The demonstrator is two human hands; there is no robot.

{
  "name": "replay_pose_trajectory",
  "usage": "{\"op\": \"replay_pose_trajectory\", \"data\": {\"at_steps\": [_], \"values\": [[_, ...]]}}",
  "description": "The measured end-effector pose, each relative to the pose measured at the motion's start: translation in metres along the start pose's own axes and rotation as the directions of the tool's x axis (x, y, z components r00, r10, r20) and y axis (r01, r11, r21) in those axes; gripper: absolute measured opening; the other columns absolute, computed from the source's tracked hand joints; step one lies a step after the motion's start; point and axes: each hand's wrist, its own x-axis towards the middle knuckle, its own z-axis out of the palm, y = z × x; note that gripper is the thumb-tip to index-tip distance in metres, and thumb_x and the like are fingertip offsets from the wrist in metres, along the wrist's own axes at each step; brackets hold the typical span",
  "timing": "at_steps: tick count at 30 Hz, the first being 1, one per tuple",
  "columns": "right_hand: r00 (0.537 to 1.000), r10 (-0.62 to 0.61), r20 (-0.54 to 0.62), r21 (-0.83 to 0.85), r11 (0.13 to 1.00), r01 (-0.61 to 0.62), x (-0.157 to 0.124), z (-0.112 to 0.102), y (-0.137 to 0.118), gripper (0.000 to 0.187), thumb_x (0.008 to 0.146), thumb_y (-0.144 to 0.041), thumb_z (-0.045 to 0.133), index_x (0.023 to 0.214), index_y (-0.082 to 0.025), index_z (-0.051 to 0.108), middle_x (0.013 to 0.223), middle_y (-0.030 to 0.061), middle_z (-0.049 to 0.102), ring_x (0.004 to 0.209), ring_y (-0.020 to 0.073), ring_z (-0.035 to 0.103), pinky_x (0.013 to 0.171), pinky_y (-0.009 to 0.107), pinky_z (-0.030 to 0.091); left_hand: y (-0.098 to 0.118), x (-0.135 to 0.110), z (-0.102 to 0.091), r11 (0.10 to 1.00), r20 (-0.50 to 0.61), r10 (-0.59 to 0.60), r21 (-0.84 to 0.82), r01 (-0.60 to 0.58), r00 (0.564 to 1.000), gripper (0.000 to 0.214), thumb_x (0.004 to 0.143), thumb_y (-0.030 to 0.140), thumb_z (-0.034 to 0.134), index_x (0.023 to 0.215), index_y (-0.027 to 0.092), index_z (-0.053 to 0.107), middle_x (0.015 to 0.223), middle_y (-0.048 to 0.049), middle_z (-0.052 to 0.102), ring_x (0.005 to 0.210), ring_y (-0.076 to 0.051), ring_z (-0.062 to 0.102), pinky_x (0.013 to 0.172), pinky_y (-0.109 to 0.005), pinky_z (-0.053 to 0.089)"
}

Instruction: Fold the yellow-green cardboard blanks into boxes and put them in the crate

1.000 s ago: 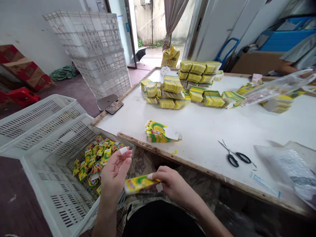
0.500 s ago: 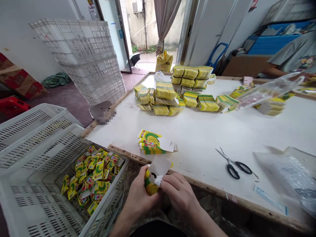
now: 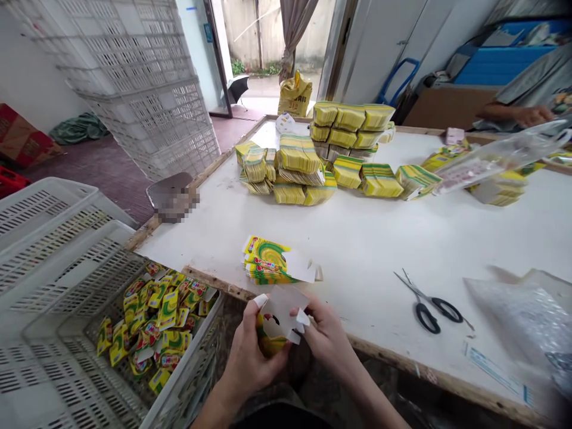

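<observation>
Both of my hands hold one small yellow-green carton (image 3: 273,342) just below the table's front edge. My left hand (image 3: 251,357) wraps round its body, thumb up beside the white flaps. My right hand (image 3: 325,336) pinches the open white flaps (image 3: 286,310) at its top. Right in front of my hands, a small stack of flat yellow-green carton blanks (image 3: 268,262) lies on the white table (image 3: 379,238). Down at my left stands a white slotted crate (image 3: 53,333) with several folded cartons (image 3: 156,322) in it.
Black-handled scissors (image 3: 429,310) lie on the table to the right. Many bundles of flat blanks (image 3: 322,155) are piled at the table's far side. A clear plastic bag (image 3: 527,316) lies at the right. Stacked white crates (image 3: 134,83) stand behind. Another person's arm (image 3: 518,113) rests far right.
My left hand came from over the crate to join the right on the carton, which turned from lying flat to upright with its white flaps open. The view shifted right and down.
</observation>
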Motion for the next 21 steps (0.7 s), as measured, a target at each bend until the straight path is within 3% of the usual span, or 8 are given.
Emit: {"op": "replay_pose_trajectory", "data": {"at_steps": [4, 7, 9, 12, 15, 18, 21], "values": [[0.948, 0.291, 0.126, 0.379, 0.87, -0.317, 0.005, 0.022, 0.014, 0.033, 0.077, -0.049, 0.064, 0.079, -0.016, 0.066, 0.063, 0.0009, 0.061, 0.054, 0.0136, 0.053, 0.053, 0.024, 0.045, -0.003, -0.005, 0.003, 0.999, -0.111, 0.016, -0.027, -0.02, 0.994, 0.068, 0.075, 0.033, 0.067, 0.132, 0.022, 0.03, 0.118, -0.0125, 0.059, 0.103, -0.027, 0.063, 0.087, -0.039, 0.053], [0.898, 0.321, 0.302, 0.51, 0.741, -0.436, -0.002, 0.039, 0.027, 0.042, 0.078, -0.056, 0.061, 0.088, -0.016, 0.068, 0.082, 0.0086, 0.07, 0.073, 0.022, 0.065, 0.068, 0.033, 0.052, -0.001, -0.005, 0.003, 0.998, -0.143, -0.02, -0.059, 0.011, 0.989, 0.067, 0.077, 0.033, 0.065, 0.132, 0.022, 0.029, 0.122, -0.013, 0.055, 0.11, -0.027, 0.059, 0.094, -0.041, 0.049], [0.907, 0.261, 0.331, 0.577, 0.704, -0.413, -0.007, 0.042, 0.032, 0.05, 0.073, -0.064, 0.065, 0.091, -0.018, 0.067, 0.089, 0.0089, 0.071, 0.084, 0.0248, 0.066, 0.076, 0.035, 0.052, 0.002, -0.002, 0.001, 0.994, -0.149, -0.062, -0.097, 0.048, 0.987, 0.067, 0.077, 0.036, 0.065, 0.132, 0.022, 0.029, 0.122, -0.0122, 0.054, 0.111, -0.027, 0.058, 0.094, -0.04, 0.049], [0.964, 0.138, 0.229, 0.551, 0.798, -0.245, -0.011, 0.035, 0.031, 0.055, 0.062, -0.069, 0.073, 0.087, -0.02, 0.065, 0.085, 0.0058, 0.069, 0.083, 0.0243, 0.065, 0.078, 0.035, 0.051, 0.003, 0.003, -0.003, 0.992, -0.149, -0.069, -0.116, 0.052, 0.986, 0.067, 0.077, 0.037, 0.066, 0.131, 0.022, 0.029, 0.117, -0.0103, 0.055, 0.107, -0.025, 0.059, 0.089, -0.037, 0.051], [0.984, 0.105, 0.145, 0.44, 0.884, -0.159, -0.01, 0.025, 0.024, 0.05, 0.067, -0.066, 0.072, 0.09, -0.022, 0.066, 0.082, 0.0039, 0.068, 0.077, 0.0217, 0.063, 0.075, 0.033, 0.051, 0.001, 0.007, -0.005, 0.997, -0.103, 0.068, -0.03, -0.072, 0.992, 0.063, 0.077, 0.031, 0.067, 0.127, 0.025, 0.03, 0.11, -0.0072, 0.054, 0.096, -0.022, 0.061, 0.081, -0.032, 0.052], [0.986, 0.129, 0.101, 0.308, 0.939, -0.155, -0.005, 0.022, 0.016, 0.041, 0.067, -0.053, 0.079, 0.088, -0.02, 0.068, 0.077, 0.0023, 0.068, 0.072, 0.0187, 0.061, 0.07, 0.029, 0.049, 0.001, 0.006, -0.006, 0.975, 0.018, 0.219, 0.015, -0.22, 0.975, 0.052, 0.075, 0.021, 0.064, 0.117, 0.027, 0.033, 0.098, -0.0019, 0.051, 0.077, -0.016, 0.061, 0.066, -0.025, 0.05], [0.974, 0.166, 0.155, 0.213, 0.957, -0.197, -0.001, 0.023, 0.009, 0.034, 0.068, -0.047, 0.079, 0.081, -0.017, 0.069, 0.072, 0.0019, 0.067, 0.068, 0.0175, 0.059, 0.065, 0.027, 0.047, 0.004, 0.004, -0.007, 0.984, 0.076, 0.16, 0.069, -0.165, 0.984, 0.044, 0.074, 0.02, 0.062, 0.106, 0.026, 0.032, 0.085, 0.0024, 0.05, 0.063, -0.014, 0.057, 0.056, -0.023, 0.044]]}}
